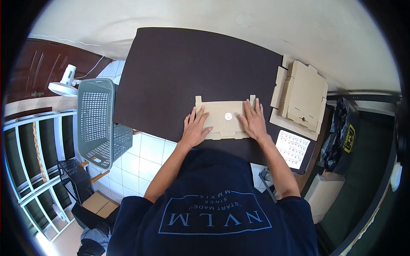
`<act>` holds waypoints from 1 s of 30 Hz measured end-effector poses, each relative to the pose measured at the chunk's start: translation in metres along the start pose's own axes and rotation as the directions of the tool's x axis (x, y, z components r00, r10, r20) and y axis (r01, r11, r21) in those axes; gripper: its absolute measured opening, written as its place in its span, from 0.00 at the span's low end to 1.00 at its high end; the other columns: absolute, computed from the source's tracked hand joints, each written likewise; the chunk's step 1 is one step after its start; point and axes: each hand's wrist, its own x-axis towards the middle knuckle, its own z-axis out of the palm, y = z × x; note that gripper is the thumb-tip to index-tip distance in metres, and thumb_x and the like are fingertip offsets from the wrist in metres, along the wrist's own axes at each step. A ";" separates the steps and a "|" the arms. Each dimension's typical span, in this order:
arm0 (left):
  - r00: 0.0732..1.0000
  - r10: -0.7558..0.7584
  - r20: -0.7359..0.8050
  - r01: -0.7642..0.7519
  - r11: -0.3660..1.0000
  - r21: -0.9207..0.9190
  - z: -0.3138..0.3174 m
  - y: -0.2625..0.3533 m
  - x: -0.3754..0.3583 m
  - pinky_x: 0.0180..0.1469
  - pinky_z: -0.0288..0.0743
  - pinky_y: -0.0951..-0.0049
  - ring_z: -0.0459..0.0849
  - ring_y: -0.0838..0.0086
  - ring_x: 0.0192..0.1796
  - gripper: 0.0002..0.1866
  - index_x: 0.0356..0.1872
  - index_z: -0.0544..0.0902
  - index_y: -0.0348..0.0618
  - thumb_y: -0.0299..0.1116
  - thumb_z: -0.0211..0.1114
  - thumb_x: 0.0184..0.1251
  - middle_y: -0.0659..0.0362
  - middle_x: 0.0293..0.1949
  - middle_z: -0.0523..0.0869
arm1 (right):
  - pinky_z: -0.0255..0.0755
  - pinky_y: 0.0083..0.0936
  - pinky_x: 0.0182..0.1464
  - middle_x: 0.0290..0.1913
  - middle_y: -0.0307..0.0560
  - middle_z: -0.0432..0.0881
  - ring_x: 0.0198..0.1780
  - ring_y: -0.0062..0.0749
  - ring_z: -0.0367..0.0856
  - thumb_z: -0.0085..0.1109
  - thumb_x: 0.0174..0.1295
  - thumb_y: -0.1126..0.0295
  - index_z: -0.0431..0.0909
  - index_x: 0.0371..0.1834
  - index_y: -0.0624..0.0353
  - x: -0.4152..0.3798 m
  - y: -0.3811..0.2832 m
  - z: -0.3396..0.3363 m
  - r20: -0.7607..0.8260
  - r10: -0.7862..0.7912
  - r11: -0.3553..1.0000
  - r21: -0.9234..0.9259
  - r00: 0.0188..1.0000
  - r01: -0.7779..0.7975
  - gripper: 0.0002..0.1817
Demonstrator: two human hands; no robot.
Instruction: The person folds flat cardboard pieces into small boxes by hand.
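A flat piece of brown cardboard [220,125], cut like a folding box, lies near the front edge of the dark table. A round white sticker [228,116] with a small print sits on its middle. My left hand [196,128] rests on the cardboard's left side with the fingers spread. On the right side, my right hand [253,121] lies flat with its fingers stretched out, near a narrow tab at the far corner. Both palms face down, and neither hand grips anything.
Flat cardboard boxes [305,94] are stacked at the table's right edge. Below them lies a sheet of round stickers [292,149]. A grey plastic basket [95,123] and a white fan [64,85] stand left of the table [192,64]. A black plastic bag [339,136] is at the right.
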 end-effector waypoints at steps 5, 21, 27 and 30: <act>0.971 -0.155 -0.183 0.083 0.934 -0.348 -0.009 -0.004 0.013 0.70 0.59 0.51 0.66 0.52 0.71 0.30 0.67 0.73 0.44 0.38 0.71 0.66 0.50 0.68 0.72 | 0.57 0.53 0.74 0.67 0.61 0.75 0.74 0.61 0.62 0.60 0.69 0.50 0.69 0.71 0.66 0.001 0.007 -0.017 -0.082 0.174 0.939 0.315 0.981 -0.140 0.36; 0.989 -0.023 -0.143 -0.047 0.883 -0.467 -0.020 -0.024 0.054 0.61 0.68 0.59 0.74 0.57 0.57 0.16 0.56 0.79 0.44 0.31 0.68 0.69 0.54 0.48 0.79 | 0.72 0.39 0.60 0.48 0.50 0.84 0.53 0.48 0.74 0.77 0.54 0.63 0.82 0.57 0.59 0.037 0.037 -0.040 0.246 0.103 0.864 0.459 0.964 -0.209 0.27; 0.977 0.037 -0.211 -0.094 0.959 -0.268 -0.013 -0.024 0.079 0.59 0.67 0.58 0.73 0.59 0.55 0.13 0.53 0.83 0.46 0.37 0.68 0.71 0.54 0.49 0.77 | 0.70 0.40 0.62 0.50 0.49 0.82 0.56 0.49 0.72 0.73 0.57 0.66 0.86 0.52 0.60 0.059 0.039 -0.038 0.285 0.097 0.901 0.381 0.954 -0.205 0.19; 0.975 -0.001 -0.220 -0.052 0.971 -0.234 -0.014 -0.022 0.093 0.55 0.66 0.58 0.72 0.60 0.53 0.10 0.46 0.86 0.46 0.39 0.68 0.71 0.55 0.46 0.75 | 0.70 0.39 0.62 0.50 0.50 0.80 0.57 0.49 0.71 0.71 0.60 0.66 0.86 0.52 0.59 0.067 0.044 -0.030 0.182 0.076 0.919 0.368 0.980 -0.139 0.18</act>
